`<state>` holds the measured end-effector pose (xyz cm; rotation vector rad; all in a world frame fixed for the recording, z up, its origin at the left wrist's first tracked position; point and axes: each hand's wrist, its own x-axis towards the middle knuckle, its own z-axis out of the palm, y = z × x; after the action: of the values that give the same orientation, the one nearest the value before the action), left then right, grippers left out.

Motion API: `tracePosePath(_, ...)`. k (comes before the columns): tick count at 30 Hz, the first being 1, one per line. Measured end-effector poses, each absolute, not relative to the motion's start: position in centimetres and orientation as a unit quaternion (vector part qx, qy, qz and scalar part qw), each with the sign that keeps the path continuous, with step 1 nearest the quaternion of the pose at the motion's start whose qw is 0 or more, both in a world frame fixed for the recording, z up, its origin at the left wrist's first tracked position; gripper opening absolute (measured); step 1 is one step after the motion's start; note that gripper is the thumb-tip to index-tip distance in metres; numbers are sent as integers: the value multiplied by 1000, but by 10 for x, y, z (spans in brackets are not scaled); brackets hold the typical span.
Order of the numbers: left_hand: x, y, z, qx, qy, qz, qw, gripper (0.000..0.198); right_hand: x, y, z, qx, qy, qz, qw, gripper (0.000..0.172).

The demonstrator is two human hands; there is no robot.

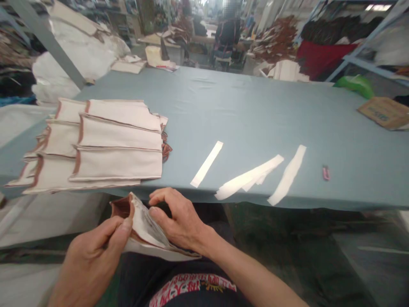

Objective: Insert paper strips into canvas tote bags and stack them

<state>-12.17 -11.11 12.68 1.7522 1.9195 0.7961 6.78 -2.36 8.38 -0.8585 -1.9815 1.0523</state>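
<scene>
Both my hands are below the table's near edge, over my lap. My left hand (96, 251) pinches the top edge of a cream fabric piece with brown lining (143, 228), thumb on its upper edge. My right hand (177, 217) has its fingers curled onto the same piece from the right, pressing into its open end. On the table (239, 115) to the upper left lies a fanned stack of similar cream pieces with brown trim (102, 145).
Three white paper strips (249, 177) lie near the front edge, with a small pink object (326, 172) to their right. A cardboard piece (383, 111) and a green bag (356, 83) are at the far right. A seated person (227, 36) and piles of goods are beyond the table.
</scene>
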Motion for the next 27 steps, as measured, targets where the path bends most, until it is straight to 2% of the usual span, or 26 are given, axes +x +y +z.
tracePosePath(3, -108, -113, 112, 600, 716, 306, 184, 42, 104, -25, 60, -456, -801, 287, 261, 9)
tracePosePath(5, -99, -109, 106, 603, 708, 318, 183, 41, 127, -15, 52, -501, -796, 241, 239, 9)
tracePosePath(9, -84, -90, 98, 605, 692, 326, 224, 43, 155, 18, 50, -548, -794, 174, 198, 25)
tracePosePath(13, -78, -66, 103, 592, 676, 323, 297, 50, 161, 41, 49, -531, -818, 161, 149, 24)
tracePosePath(18, -75, -53, 111, 591, 679, 320, 295, 53, 162, 46, 46, -521, -827, 161, 136, 13)
tracePosePath(27, -61, -55, 79, 584, 692, 327, 269, 38, 165, 53, 39, -535, -810, 181, 155, 29)
